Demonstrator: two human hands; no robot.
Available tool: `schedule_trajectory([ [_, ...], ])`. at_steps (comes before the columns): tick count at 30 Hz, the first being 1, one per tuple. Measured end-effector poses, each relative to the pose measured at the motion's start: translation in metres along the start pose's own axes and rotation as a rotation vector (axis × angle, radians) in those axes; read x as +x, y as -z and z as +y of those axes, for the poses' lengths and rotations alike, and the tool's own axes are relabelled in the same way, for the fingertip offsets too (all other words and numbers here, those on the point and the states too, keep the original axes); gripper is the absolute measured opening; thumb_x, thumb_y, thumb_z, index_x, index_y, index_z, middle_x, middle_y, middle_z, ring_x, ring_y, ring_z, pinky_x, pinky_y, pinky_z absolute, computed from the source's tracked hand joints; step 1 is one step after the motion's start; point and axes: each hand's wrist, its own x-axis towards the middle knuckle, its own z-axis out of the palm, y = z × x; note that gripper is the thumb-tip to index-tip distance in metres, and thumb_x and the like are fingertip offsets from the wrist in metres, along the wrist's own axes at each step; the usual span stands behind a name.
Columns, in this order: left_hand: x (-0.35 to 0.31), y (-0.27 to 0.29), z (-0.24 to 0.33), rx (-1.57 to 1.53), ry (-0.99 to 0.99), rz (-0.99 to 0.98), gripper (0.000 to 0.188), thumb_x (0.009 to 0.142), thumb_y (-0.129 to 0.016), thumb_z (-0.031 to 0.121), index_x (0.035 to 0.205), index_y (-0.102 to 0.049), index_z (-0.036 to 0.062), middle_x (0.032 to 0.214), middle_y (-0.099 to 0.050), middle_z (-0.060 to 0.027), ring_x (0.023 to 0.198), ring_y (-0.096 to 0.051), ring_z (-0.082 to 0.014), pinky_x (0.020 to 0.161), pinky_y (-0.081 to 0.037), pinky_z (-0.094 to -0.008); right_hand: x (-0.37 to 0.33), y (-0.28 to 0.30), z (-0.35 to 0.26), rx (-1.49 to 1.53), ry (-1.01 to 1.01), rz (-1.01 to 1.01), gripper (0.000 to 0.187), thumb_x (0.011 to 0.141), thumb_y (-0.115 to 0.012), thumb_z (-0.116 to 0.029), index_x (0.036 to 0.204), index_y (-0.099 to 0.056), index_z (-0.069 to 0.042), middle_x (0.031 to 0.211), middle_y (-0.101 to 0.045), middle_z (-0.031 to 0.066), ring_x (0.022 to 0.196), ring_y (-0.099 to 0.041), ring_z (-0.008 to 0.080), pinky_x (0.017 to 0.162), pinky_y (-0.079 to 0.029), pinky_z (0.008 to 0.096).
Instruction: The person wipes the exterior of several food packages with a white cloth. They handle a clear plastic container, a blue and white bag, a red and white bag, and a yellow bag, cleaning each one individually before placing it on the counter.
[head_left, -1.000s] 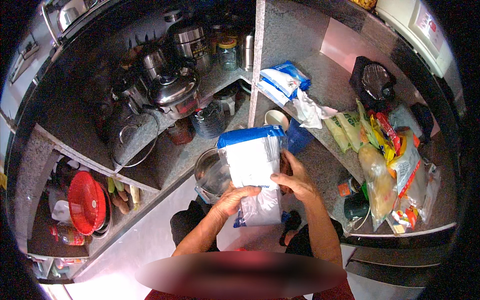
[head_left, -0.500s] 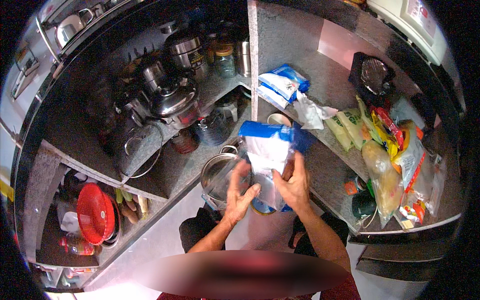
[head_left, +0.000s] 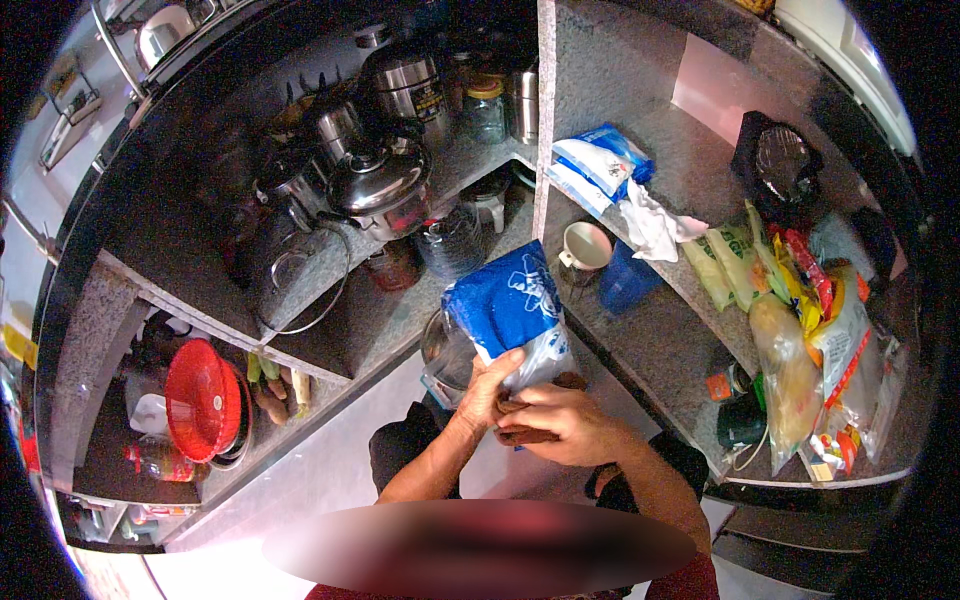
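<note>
Between the person's two hands, in front of the corner of the lower shelf (head_left: pixel 645 345), is the blue-and-white bag (head_left: pixel 508 295), tilted, blue end toward the corner. Left hand (head_left: pixel 486 392): closed on the bag's lower left side, thumb across the front. Right hand (head_left: pixel 562 425): fingers curled at the lower end; whether they clamp it, I cannot tell. Handling, as I judge it: fairly light, soft, apt to fold, film slippery and tearable. Recommended hold: full palm on the lower body, second hand supporting the end. Beyond: a metal pot (head_left: pixel 438 345) just left; a white cup (head_left: pixel 585 247) and blue cup (head_left: pixel 630 278) to the right.
</note>
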Motion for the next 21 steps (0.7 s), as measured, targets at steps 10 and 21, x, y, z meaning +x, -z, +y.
schedule_trajectory([
  [10,-0.002,0.011,-0.028,0.198,0.048,-0.118,0.041,0.079,-0.063,0.02,0.117,-0.051,0.0084,0.106,-0.059,-0.0053,0.095,-0.057,-0.018,0.085,-0.047,-0.0353,0.031,0.027,0.014,-0.637,-0.098,0.564,0.043,0.072,-0.065,-0.007,0.114,-0.055,-0.009,0.119,-0.048,0.0138,0.109,-0.044,0.0372,0.092,-0.036,0.0448],
  [21,0.021,0.041,-0.017,-0.271,-0.009,0.026,0.047,0.082,-0.059,0.034,0.118,-0.05,0.0047,0.11,-0.059,-0.011,0.099,-0.058,-0.025,0.088,-0.046,-0.0395,0.008,-0.013,0.026,-0.409,-0.391,0.276,0.044,0.085,-0.052,-0.011,0.122,-0.037,0.009,0.105,-0.048,0.0309,0.093,-0.052,0.0445,0.081,-0.044,0.0423],
])
